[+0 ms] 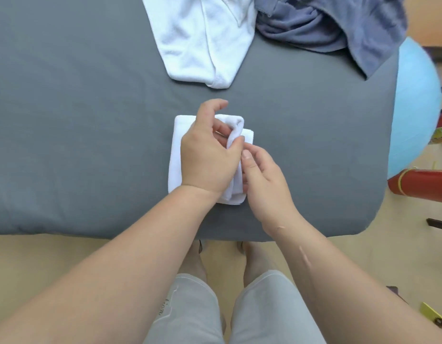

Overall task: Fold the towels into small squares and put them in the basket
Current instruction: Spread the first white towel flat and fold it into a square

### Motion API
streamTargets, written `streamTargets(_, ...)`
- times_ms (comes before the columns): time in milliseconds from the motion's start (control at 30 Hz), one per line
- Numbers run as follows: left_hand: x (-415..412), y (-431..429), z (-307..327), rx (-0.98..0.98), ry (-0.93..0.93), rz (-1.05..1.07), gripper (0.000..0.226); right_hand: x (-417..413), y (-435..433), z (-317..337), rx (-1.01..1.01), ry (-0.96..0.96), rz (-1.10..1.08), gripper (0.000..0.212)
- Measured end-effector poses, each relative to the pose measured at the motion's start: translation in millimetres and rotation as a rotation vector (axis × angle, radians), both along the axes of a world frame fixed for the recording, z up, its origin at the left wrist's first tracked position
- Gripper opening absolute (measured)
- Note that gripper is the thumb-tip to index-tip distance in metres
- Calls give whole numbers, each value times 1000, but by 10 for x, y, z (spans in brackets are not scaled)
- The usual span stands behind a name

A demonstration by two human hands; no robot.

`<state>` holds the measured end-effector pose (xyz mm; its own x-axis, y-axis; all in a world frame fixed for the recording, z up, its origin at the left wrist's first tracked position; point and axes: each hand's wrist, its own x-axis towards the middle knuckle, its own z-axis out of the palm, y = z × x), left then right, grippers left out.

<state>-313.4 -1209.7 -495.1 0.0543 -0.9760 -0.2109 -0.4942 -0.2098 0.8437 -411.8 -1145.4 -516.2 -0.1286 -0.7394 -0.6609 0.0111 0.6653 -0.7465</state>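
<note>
grey fabric tabletop [91,145], white terry towel [176,157] folded rectangular. left hand [207,157] pinches its flap, right hand [262,184] grips flap edge. shorts [190,316] txt unreadable.

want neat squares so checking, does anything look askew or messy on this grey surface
The folded white towel is uneven: its right edge is bunched up where the left hand pinches it, and the layers step at the far right corner. Behind it, a loose white towel and a blue-grey towel lie crumpled.

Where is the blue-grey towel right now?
Head view: the blue-grey towel lies crumpled at the far right corner of the grey table, against the loose white towel on its left, well beyond the folded towel.
</note>
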Motion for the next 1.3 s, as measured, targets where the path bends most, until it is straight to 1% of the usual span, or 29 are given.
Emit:
streamTargets(67, -4, 30, -75, 10, 26, -25, 42, -22, 9, -8, 25, 7, 20, 36)
streamTargets(133, 74, 53, -115, -24, -2, -18, 33, -16, 21, -35, 50, 28, 38, 28)
streamTargets(167, 137, 59, -121, -57, -33, -5, 30, -7, 22, -44, 55, 48, 52, 30)
streamTargets(233, 293, 73, -121, -144, -114, -4, 28, 20, -2, -37, 49, 98, 64, 42)
streamTargets(300, 474, 95, -132, -240, -236, -65, 28, 38, -27, 6, 45, 149, 43, 52)
streamTargets(367, 659, 136, -175, -310, -366, -160, 29, 54, -20, 30, 25, 199, 13, 48)
streamTargets(433, 794, 193, -236, -314, -487, -266, 38, 71, -2, 41, 27, 260, 22, 39)
streamTargets(533, 833, 285, -316, -219, -629, -470, 57, 82, 9, 29, 54, 331, 47, 27)
streamTargets(667, 747, 280, -354, -144, -771, -666, 67, 102, -26, -3, 63, 423, 104, 18)
streamTargets(733, 725, 255, -362, -135, -833, -719, 71, 110, -24, -9, 59, 432, 117, 18)
streamTargets(867, 736, 210, -378, -114, -901, -781, 80, 89, 16, 60, 56, 334, 39, 20)
streamTargets(967, 720, 220, -415, -108, -925, -823, 89, 68, 57, 63, 93, 306, 8, 19)
streamTargets(1133, 666, 260, -507, -94, -958, -863, 95, 37, 58, 21, 178, 280, 35, 12)
streamTargets(1167, 664, 264, -526, -89, -962, -864, 97, 25, 49, 23, 190, 305, 72, 12)
streamTargets(1200, 660, 269, -544, -81, -964, -862, 99, 10, 35, 29, 182, 393, 151, 16)
streamTargets(1233, 650, 272, -560, -70, -958, -857, 103, -2, 22, 31, 143, 536, 246, 22)
streamTargets(1300, 620, 280, -580, -42, -940, -849, 110, 6, -9, 34, -42, 815, 350, 38)
